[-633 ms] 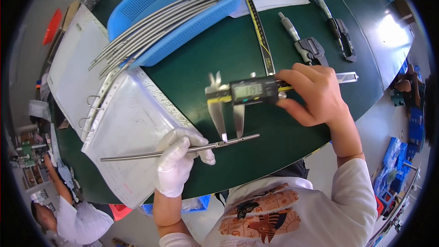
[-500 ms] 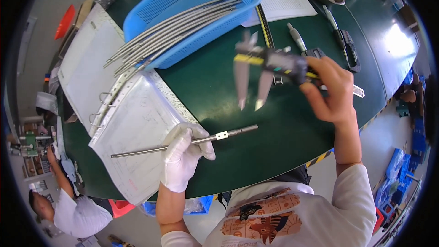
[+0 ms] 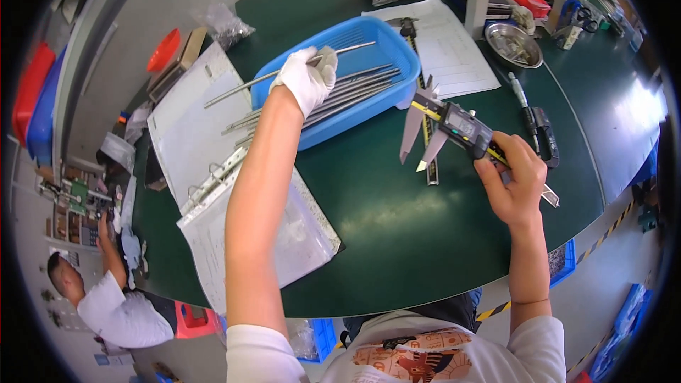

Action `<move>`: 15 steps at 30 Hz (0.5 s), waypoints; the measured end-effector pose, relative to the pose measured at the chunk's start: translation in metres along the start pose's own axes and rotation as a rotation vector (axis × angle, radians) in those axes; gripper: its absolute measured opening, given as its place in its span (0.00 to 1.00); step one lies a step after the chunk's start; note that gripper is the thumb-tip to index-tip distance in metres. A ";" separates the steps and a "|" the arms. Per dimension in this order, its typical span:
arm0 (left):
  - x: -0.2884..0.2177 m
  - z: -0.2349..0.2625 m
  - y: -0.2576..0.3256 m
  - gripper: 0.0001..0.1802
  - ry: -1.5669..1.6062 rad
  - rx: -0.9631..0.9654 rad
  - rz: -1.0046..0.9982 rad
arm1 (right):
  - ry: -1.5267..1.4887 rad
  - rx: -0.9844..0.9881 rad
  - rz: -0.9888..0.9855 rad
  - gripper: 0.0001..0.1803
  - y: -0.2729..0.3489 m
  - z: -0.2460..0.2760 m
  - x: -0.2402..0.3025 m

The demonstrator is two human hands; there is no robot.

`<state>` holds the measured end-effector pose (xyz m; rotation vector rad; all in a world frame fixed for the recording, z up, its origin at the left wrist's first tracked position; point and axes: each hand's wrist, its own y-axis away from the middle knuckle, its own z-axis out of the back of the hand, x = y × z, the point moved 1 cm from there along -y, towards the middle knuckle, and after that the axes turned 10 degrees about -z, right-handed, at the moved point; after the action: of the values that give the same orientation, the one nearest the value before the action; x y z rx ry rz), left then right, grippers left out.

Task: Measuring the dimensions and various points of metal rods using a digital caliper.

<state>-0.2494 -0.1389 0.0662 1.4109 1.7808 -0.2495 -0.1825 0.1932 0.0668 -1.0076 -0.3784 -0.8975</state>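
Note:
In a white glove, my left hand (image 3: 306, 79) is closed around a thin metal rod (image 3: 234, 92), held over the blue perforated basket (image 3: 333, 132). Several similar steel rods (image 3: 362, 87) lie in that basket, their left ends sticking out past its rim. My bare right hand (image 3: 516, 177) grips a digital caliper (image 3: 464, 128) above the right part of the table. The caliper's jaws are spread, with nothing between them.
An open ring binder (image 3: 284, 241) lies left of the basket. Right of it are a second yellow-scaled measuring tool (image 3: 432, 170), papers (image 3: 454, 57), a micrometer (image 3: 539, 128) and a metal bowl (image 3: 512, 46). Another person (image 3: 120, 312) sits at far left.
My left hand has gone from above the binder up to the basket with a rod; the small block seen on the rod earlier is not visible now. The caliper moved slightly right and lower.

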 end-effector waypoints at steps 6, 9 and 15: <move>0.017 -0.002 -0.027 0.13 0.027 -0.265 0.101 | -0.028 -0.127 -0.067 0.15 -0.002 0.009 -0.008; 0.019 -0.007 -0.029 0.13 -0.077 -0.284 0.097 | -0.047 -0.153 -0.084 0.15 -0.003 0.015 -0.006; 0.017 -0.011 -0.031 0.13 -0.994 -0.082 0.060 | -0.093 -0.180 -0.089 0.14 -0.006 0.014 -0.008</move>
<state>-0.2824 -0.1309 0.0512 0.9915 0.9084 -0.6943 -0.1904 0.2073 0.0715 -1.2087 -0.4291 -0.9805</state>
